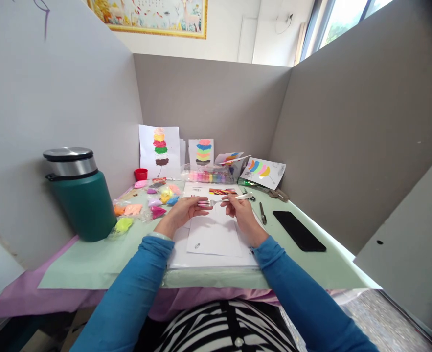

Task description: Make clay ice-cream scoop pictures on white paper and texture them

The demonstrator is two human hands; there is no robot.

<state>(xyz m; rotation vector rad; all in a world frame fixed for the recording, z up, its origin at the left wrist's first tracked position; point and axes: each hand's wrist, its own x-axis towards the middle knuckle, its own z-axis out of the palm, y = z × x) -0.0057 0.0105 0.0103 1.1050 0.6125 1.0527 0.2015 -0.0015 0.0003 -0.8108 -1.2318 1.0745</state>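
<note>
A fork (216, 201) with a pale handle is held level above white paper (215, 237). My right hand (239, 213) pinches its handle between thumb and fingers. The tines lie over the fingers of my left hand (186, 211), whose thumb and fingers are apart around them. The paper, with a small dark mark near its lower left corner, rests on larger white sheets. Bags of coloured clay (166, 195) lie to the left of the sheets. Just beyond my hands is a strip with red and yellow stripes (223, 191).
A green bottle (85, 200) stands at the left. A black phone (299, 231) and a pen (262, 213) lie at the right. Behind are a red cup (141, 174), a packet of colours (208, 175) and propped drawings (159, 151). Grey panels (214, 102) surround the table.
</note>
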